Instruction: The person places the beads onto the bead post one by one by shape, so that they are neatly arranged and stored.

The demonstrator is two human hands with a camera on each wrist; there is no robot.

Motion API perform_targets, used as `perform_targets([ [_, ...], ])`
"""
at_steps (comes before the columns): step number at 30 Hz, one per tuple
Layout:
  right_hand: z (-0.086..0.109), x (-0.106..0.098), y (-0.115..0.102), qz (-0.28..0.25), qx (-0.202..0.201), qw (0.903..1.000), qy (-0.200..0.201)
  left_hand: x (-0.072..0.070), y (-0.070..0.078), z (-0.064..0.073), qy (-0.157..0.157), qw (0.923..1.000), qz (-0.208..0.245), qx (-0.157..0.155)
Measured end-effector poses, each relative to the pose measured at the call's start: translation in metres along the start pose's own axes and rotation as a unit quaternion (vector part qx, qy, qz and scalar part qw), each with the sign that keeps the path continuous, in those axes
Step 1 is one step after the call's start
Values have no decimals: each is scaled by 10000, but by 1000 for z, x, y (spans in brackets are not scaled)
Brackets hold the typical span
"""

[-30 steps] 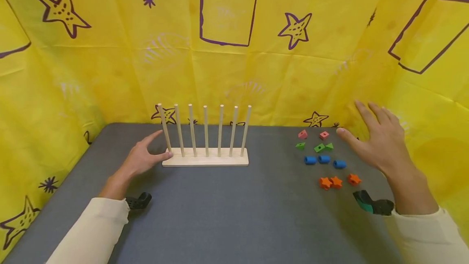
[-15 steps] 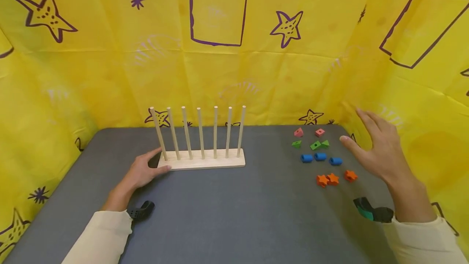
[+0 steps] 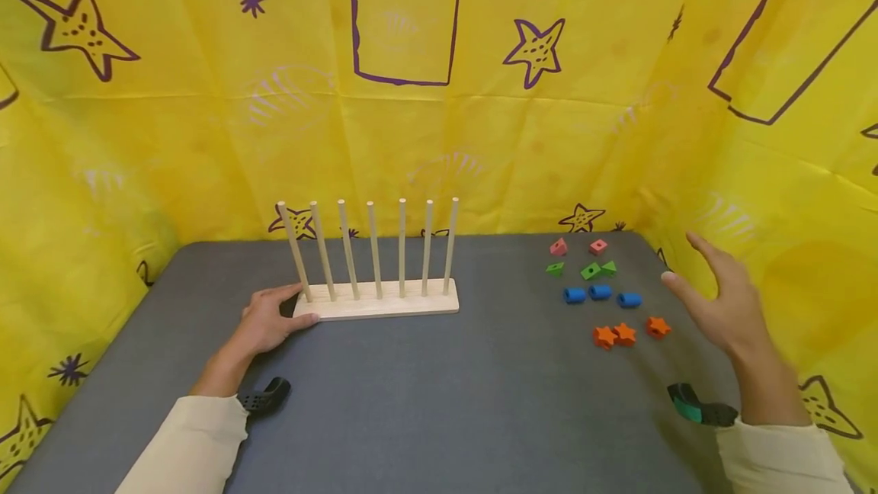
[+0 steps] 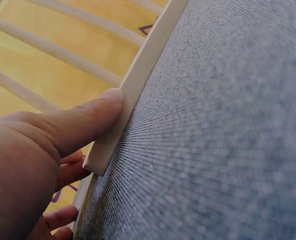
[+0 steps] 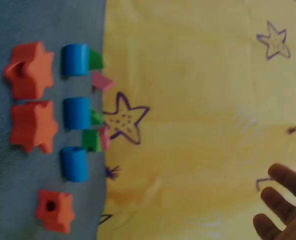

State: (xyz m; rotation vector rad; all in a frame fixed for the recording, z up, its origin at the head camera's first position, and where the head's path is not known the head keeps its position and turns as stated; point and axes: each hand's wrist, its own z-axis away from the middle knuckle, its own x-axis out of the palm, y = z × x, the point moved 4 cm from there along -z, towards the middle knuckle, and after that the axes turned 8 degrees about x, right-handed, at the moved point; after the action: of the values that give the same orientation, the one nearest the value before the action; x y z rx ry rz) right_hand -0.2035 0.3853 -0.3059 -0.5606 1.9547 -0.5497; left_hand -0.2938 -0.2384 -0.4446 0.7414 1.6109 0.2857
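Note:
A pale wooden peg stand [image 3: 384, 306], a flat base with a row of several upright pegs, stands on the table. At its left end my left hand [image 3: 269, 320] grips the base. The left wrist view shows the thumb [image 4: 95, 116] against the front edge of the base and other fingers behind it. My right hand [image 3: 727, 309] hovers right of the beads, fingers spread, holding nothing. Those beads lie loosely in rows: orange stars [image 3: 605, 337], blue cylinders [image 3: 629, 300], green triangular ones [image 3: 591, 271] and pink ones [image 3: 559, 246].
A grey cloth-like surface covers the table [image 3: 439, 402]. Yellow fabric [image 3: 411, 128] with purple drawings hangs along its back and both sides, close behind the pegs and the pink beads. Black wrist devices [image 3: 266, 396] are worn on both wrists.
My left hand has taken hold of the stand, whose left end has swung slightly toward me. The right hand has drifted right and lower. The head view has shifted a little.

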Motion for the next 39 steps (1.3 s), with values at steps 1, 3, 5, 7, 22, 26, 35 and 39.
perform_targets([
  [1, 2, 1, 6, -60, 82, 9999, -3, 0, 0, 0, -15, 10000, -5, 3],
  [3, 5, 4, 17, -139, 241, 9996, 30, 0, 1, -1, -57, 10000, -14, -2],
  [5, 8, 7, 26, -217, 341, 9991, 140, 1, 1, 0, -93, 10000, -26, 4],
  [7, 9, 10, 35, -291, 415, 9984, 261, 1, 1, 0, -109, 9999, -43, 12],
  [22, 29, 38, 91, -1206, 949, 9834, 964, 4, 0, 3, -170, 9998, -140, -15],
  [26, 36, 49, 106, -1046, 1468, 9792, 930, 5, 1, 5, -189, 9997, -122, -50],
  [35, 34, 64, 131, -444, 1914, 9801, 267, 5, 3, 5, -166, 9997, -135, -143],
  [39, 35, 68, 134, 103, 1784, 9835, -271, 5, 3, 2, -109, 9998, -139, -73],
])
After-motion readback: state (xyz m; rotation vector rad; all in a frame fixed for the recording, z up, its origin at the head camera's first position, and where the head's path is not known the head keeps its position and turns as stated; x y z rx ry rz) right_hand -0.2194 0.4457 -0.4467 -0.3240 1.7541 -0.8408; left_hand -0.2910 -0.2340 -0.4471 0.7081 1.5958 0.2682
